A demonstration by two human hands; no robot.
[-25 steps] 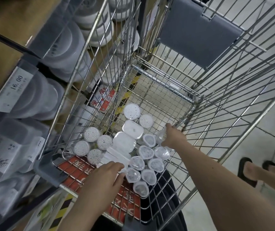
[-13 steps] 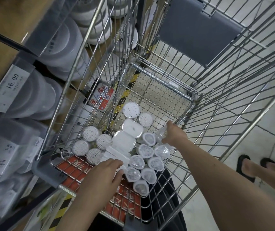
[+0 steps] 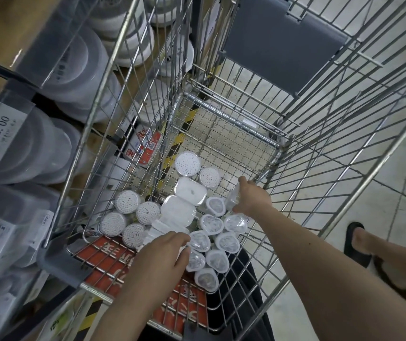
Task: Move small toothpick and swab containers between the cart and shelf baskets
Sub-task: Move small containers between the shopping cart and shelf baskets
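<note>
Little has shifted since the earlier frames: both your hands remain low in the cart (image 3: 113, 99), the view having only drifted slightly. Your right hand (image 3: 252, 199) grips a clear container (image 3: 232, 200) at the right edge of the cluster, fingers curled round it, the piece tilted and raised off its neighbours, probably mid-lift toward the shelf. Your left hand (image 3: 162, 260) rests, fingers loosely bent and close together, on the near end of a stacked white pack (image 3: 158, 228); whether it pinches the pack cannot be told. The pose suggests it steadies the pile while the other hand extracts. Containers lie packed on the cart floor in groups: perforated round lids (image 3: 127, 201) at left, white rounded boxes (image 3: 189, 191) in the middle, clear heart-shaped tubs (image 3: 210, 225) at right, lids upward, touching one another. Such grouping lets you take one kind at a time. Shelf stock of larger tubs (image 3: 49, 153) stands left, beyond the wire.
</note>
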